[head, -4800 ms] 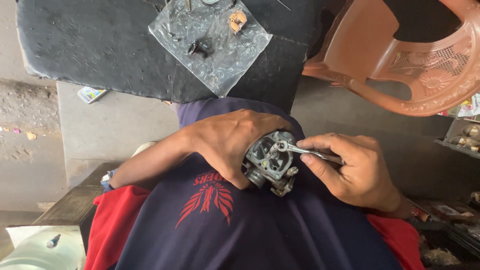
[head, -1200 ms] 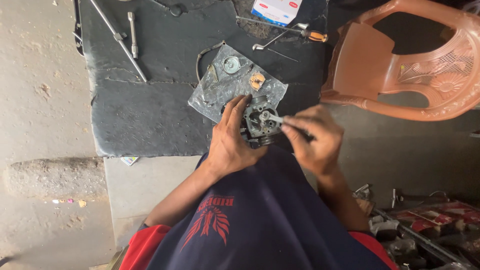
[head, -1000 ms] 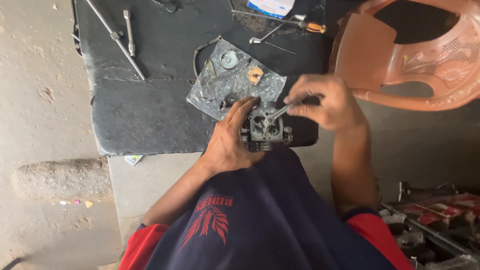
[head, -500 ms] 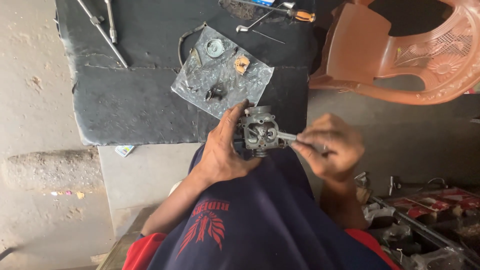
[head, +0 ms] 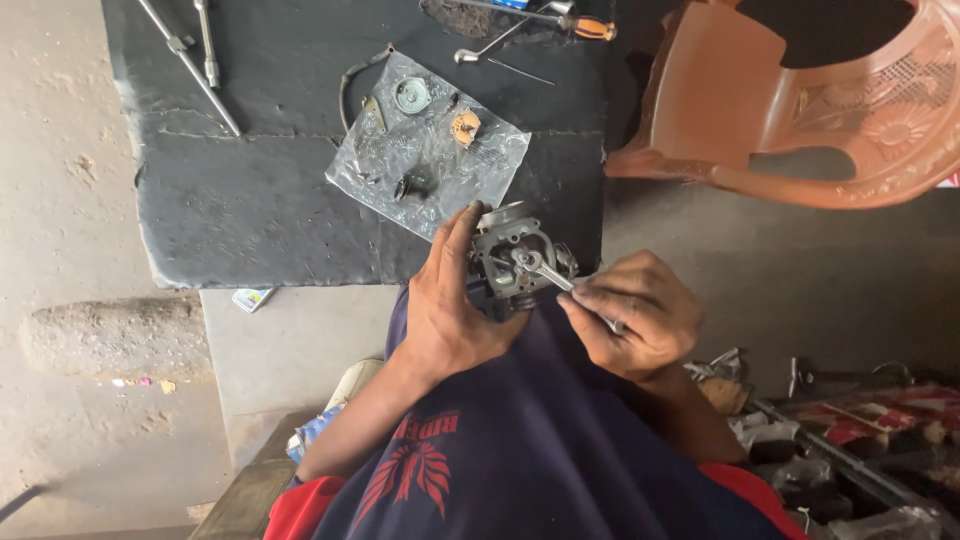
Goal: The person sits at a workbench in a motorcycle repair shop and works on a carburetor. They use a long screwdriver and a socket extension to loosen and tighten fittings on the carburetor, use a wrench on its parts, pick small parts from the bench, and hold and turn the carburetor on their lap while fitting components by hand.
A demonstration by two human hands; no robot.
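My left hand [head: 455,310] fingers gripping a grey carburetor [head: 512,262] at frame centre, right hand [head: 640,318] fingers pinching a small spanner [head: 545,272] on it, black desk [head: 260,200] above

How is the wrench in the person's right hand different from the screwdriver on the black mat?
The wrench is all bare metal; the screwdriver has an orange handle. The wrench is held by the right hand against the carburetor; the screwdriver lies untouched on the black mat. Both are slim hand tools.

Carburetor [head: 512,262] underside hidden behind left hand [head: 447,305]; tool [head: 545,273] handle concealed inside right hand [head: 635,318] fist.
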